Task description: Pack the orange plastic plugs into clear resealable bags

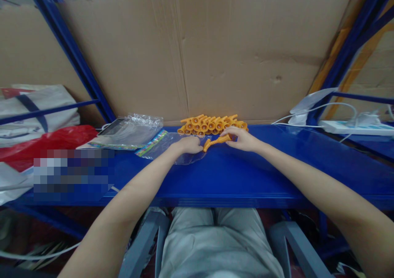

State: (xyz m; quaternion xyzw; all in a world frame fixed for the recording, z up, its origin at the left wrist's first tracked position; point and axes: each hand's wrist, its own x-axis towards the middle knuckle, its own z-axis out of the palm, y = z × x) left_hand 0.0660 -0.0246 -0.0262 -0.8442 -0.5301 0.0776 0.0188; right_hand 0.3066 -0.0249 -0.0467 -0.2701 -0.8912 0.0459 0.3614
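My right hand [241, 139] is closed around the flared end of an orange horn-shaped plastic piece [214, 142]. The piece's narrow end points left, toward my left hand [191, 145]. My left fingers are curled closed on a clear plastic bag [175, 140] with a colourful printed strip, which lies flat on the blue table. Exactly how they pinch the film is hard to see. Just behind both hands is a stacked pile of the same orange horn-shaped pieces [212, 124], many with their round open ends facing me.
More clear bags [132, 132] lie to the left on the blue table [246, 175]. A red plastic bag [52, 140] sits farther left. Cardboard [230, 52] stands behind, between blue posts. On the right are a white power strip [353, 127] and cables.
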